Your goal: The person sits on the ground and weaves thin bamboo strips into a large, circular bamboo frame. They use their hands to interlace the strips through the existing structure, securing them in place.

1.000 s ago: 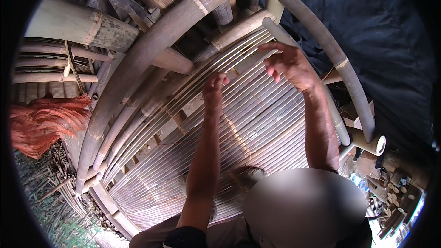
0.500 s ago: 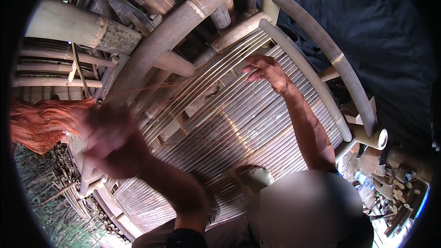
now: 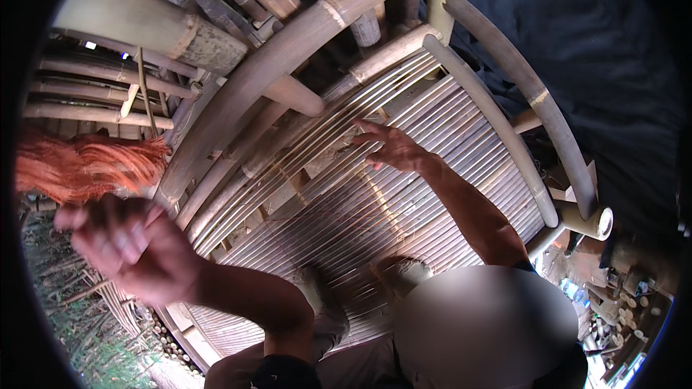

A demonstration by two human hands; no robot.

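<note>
Pretty dim under there tbh, with the strongest light at the 2 bottom corners, where the ground [image 3: 169, 371] on the left washes out nearly white. The bamboo slats [image 3: 447, 173] catch thin streaks of glare, with a soft dark shadow across their middle. Black cloth [image 3: 562, 36] is mostly murk. Left hand [image 3: 137, 256] is smeary, right hand [image 3: 396, 150] way crisper. Fisheye bows the bamboo rail [image 3: 281, 47], rim's black, and a blurry grey oval [image 3: 486, 324] blots out the bottom.
</note>
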